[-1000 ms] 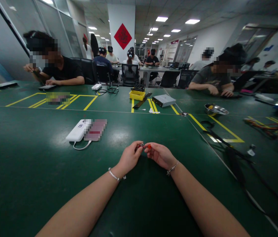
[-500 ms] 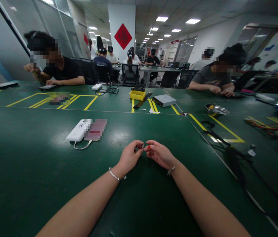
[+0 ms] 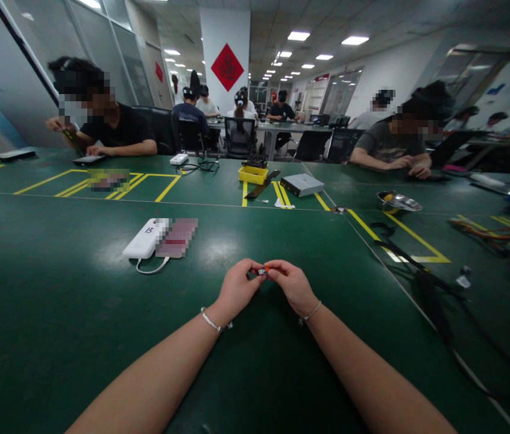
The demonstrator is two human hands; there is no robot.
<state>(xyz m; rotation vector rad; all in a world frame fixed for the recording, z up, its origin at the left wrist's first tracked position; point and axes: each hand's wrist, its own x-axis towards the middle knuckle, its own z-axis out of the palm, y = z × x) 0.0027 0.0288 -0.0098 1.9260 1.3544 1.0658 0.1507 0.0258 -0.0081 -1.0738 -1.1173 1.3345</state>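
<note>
Over the green table, my left hand [image 3: 237,282] is closed in a pinch on a small dark and silvery piece [image 3: 261,272], too small to name. My right hand [image 3: 295,284] pinches a tiny orange-red piece [image 3: 267,270] from the other side. The fingertips of both hands meet at these pieces, and I cannot tell whether the two are joined. Left of my hands, a white power bank [image 3: 146,239] marked 15 lies beside a blurred pinkish flat item [image 3: 177,239]. A short white cable [image 3: 153,272] links them.
Farther back stand a yellow tray [image 3: 253,175] of dark cables, a grey box [image 3: 302,184] and a metal dish [image 3: 398,201]. Black cables [image 3: 436,301] and a wire bundle [image 3: 485,234] lie at the right. Two people sit across the table.
My right hand has moved in toward the left and its fingers have closed; the orange-red piece is now against the dark piece in my left hand.
</note>
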